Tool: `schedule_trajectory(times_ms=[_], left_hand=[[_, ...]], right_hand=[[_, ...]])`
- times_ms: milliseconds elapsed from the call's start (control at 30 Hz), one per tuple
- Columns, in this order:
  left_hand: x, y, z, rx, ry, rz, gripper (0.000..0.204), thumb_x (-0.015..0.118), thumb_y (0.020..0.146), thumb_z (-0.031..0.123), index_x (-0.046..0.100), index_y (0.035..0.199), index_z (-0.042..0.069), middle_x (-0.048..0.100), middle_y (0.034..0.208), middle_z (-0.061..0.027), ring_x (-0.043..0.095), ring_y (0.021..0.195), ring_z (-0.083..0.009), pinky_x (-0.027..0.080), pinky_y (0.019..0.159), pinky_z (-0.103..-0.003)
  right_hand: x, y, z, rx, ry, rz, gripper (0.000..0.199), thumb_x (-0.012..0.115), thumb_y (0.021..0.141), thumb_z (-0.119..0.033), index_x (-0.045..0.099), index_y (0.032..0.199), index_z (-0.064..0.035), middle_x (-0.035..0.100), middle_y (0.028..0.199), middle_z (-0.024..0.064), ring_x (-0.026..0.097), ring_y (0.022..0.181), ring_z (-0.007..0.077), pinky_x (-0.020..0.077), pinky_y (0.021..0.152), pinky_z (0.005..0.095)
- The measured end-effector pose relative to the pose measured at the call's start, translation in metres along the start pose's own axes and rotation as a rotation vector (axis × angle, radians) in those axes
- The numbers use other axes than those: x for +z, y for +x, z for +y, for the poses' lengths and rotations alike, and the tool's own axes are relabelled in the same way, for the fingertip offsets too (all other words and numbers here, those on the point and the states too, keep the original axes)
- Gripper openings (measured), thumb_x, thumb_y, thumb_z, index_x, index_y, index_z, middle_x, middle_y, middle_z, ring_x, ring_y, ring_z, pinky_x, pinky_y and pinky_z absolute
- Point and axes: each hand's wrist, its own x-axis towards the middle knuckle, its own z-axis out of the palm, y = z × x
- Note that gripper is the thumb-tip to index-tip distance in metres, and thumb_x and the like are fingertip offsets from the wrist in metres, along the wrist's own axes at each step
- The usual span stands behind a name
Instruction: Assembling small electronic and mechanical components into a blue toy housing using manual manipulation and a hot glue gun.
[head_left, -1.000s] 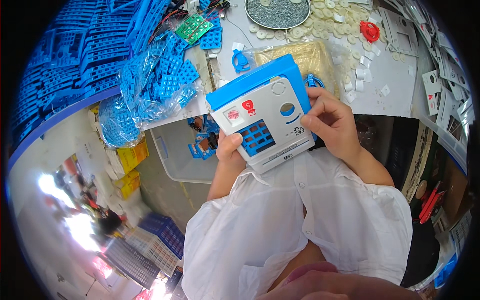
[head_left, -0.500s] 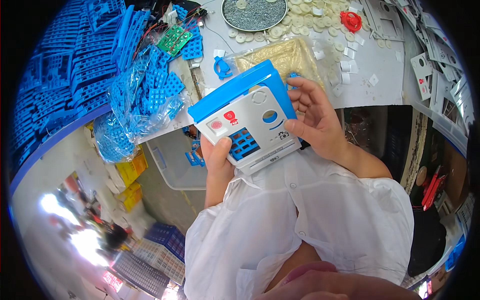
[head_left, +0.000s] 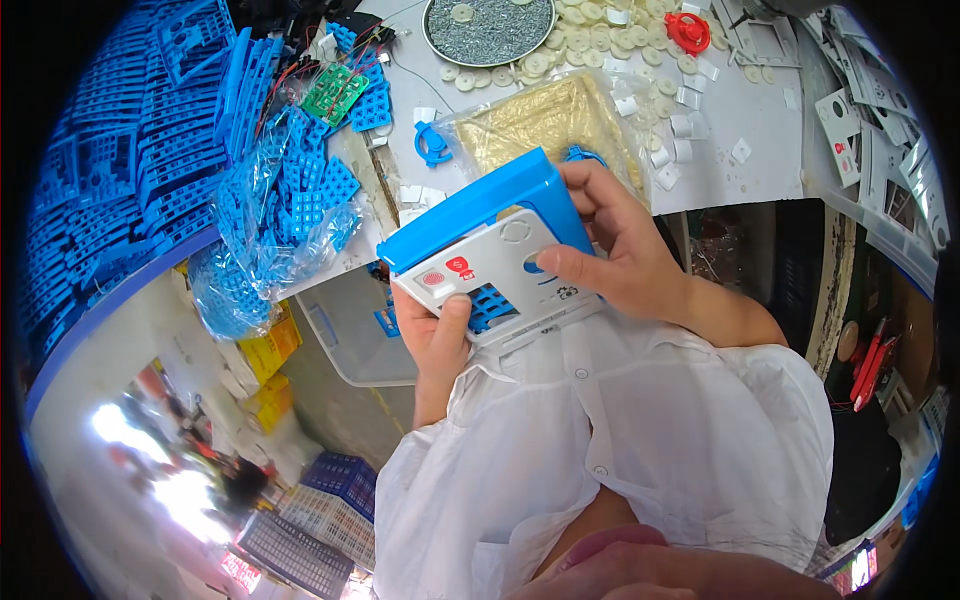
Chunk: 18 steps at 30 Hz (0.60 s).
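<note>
I hold a boxy blue plastic casing (head_left: 478, 205) with a white front panel (head_left: 492, 252) against it, tilted in front of my shirt. The panel has a round hole, a rectangular opening showing a blue grid, and small red and black prints. My left hand (head_left: 436, 338) grips the lower left side, its thumb on the panel beside the grid and its fingers underneath, mostly hidden. My right hand (head_left: 625, 235) holds the right side, thumb on the panel near the round hole and fingers around the casing's far edge. A gap shows between panel and casing along the top.
Stacked blue casings (head_left: 150, 130) and bagged blue keypads (head_left: 300, 190) lie at left, near a green circuit board (head_left: 335, 95). Behind are a tray of screws (head_left: 488, 32), pale discs (head_left: 600, 38), a red ring part (head_left: 688, 33) and a gold packet (head_left: 530, 120). White panels (head_left: 838, 130) fill the right.
The casing and panel have dropped a little toward me and tilted flatter. My right thumb has moved left across the panel to the round hole. The view has shifted slightly.
</note>
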Motion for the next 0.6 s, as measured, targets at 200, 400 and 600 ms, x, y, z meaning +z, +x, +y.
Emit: schedule_trajectory(times_ms=[200, 400, 600], left_hand=[[0.0031, 0.0001, 0.0009, 0.044, -0.001, -0.023, 0.072, 0.075, 0.093, 0.013, 0.033, 0.15, -0.002, 0.058, 0.14, -0.0167, 0.058, 0.126, -0.0222, 0.044, 0.109, -0.038], [0.0042, 0.0007, 0.006, 0.027, 0.023, 0.008, 0.074, 0.074, 0.094, 0.017, 0.032, 0.151, -0.002, 0.056, 0.142, -0.017, 0.057, 0.128, -0.0228, 0.043, 0.11, -0.039], [0.0076, -0.0027, 0.0045, 0.108, 0.125, -0.019, 0.072, 0.072, 0.095, 0.016, 0.032, 0.151, -0.003, 0.057, 0.14, -0.0153, 0.057, 0.126, -0.022, 0.043, 0.11, -0.039]], right_hand=[[0.0045, 0.0005, 0.0076, -0.023, 0.069, 0.005, 0.052, 0.072, 0.098, -0.014, 0.043, 0.139, -0.0032, 0.059, 0.123, 0.0051, 0.057, 0.113, 0.0108, 0.0486, 0.097, 0.0291], [0.0043, -0.0003, 0.0077, -0.001, 0.111, 0.0, 0.054, 0.074, 0.097, -0.015, 0.043, 0.14, -0.0039, 0.057, 0.126, 0.0057, 0.057, 0.114, 0.0116, 0.049, 0.097, 0.0296], [0.003, 0.0027, 0.0076, -0.034, 0.046, 0.018, 0.042, 0.073, 0.098, -0.019, 0.049, 0.129, -0.0031, 0.06, 0.115, 0.0035, 0.057, 0.106, 0.0085, 0.0499, 0.089, 0.0266]])
